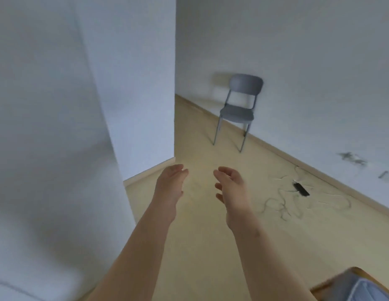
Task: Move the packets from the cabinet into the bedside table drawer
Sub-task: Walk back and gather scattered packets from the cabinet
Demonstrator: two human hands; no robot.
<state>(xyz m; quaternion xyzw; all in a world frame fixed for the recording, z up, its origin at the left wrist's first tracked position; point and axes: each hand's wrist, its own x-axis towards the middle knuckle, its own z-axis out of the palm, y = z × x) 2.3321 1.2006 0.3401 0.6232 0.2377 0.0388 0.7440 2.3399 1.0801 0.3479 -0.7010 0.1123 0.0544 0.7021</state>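
Out front, this side of grey chair (pixel 238 109): left hand (pixel 171 181), right hand (pixel 230 183), fingers loose and parted, holding nothing. packets, drawer not in view; white panel (pixel 48 127) left of chair maybe cabinet, cannot tell. Likely transit step. Next: find packets, grasp.

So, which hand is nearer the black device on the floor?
The right hand; the left hand is by the white wall corner, farther from the black device.
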